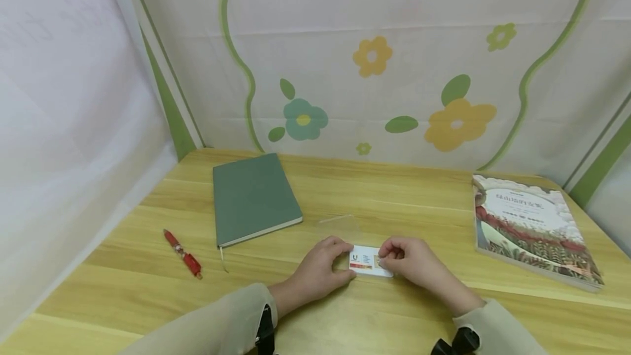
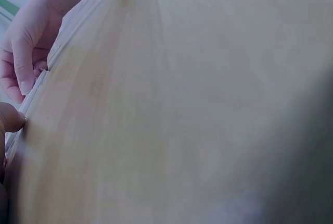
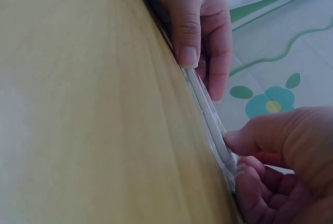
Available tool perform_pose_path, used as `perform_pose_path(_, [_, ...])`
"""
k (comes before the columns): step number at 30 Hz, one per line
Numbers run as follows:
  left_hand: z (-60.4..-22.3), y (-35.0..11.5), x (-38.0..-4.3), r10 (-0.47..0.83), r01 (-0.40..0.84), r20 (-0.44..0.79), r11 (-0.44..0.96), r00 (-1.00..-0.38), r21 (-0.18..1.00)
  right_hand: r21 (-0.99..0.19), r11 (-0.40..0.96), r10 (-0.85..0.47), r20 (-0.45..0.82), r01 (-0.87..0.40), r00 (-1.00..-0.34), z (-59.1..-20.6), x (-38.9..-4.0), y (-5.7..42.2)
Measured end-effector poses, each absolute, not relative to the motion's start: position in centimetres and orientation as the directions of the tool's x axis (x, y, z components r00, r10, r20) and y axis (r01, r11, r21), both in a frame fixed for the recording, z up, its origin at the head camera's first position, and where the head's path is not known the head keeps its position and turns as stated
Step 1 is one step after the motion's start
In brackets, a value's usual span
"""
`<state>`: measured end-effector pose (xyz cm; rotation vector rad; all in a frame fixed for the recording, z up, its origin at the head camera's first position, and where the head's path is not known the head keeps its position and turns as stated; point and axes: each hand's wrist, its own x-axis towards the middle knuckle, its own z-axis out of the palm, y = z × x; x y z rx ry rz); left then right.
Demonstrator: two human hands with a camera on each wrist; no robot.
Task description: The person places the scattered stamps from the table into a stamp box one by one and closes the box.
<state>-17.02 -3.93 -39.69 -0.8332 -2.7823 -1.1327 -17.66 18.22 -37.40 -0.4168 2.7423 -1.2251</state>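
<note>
White card (image 1: 363, 259): left hand (image 1: 319, 268) grips its edges, thumb and finger parted, seemingly for steadiness (right hand (image 1: 412, 259) pinches the other end).

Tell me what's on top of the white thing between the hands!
On the white thing I see print with a red and orange strip. Fingers of the right hand cover part of one end, hiding what's beneath.
</note>
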Motion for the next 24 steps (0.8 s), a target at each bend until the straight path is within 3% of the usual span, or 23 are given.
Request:
perform_pose_path(17, [-39.7, -3.7, -17.0, 0.474, 0.497, 0.229, 0.582, -0.850, 0.644, -0.792, 0.585, -0.279, 0.003, -0.173, -0.960, -37.7, -17.7, 19.1])
perform_pose_path(24, [-39.6, -4.0, -17.2, 0.470, 0.446, 0.179, 0.552, -0.864, 0.705, -0.813, 0.571, -0.247, -0.035, -0.116, -0.968, -37.0, -18.3, 19.6])
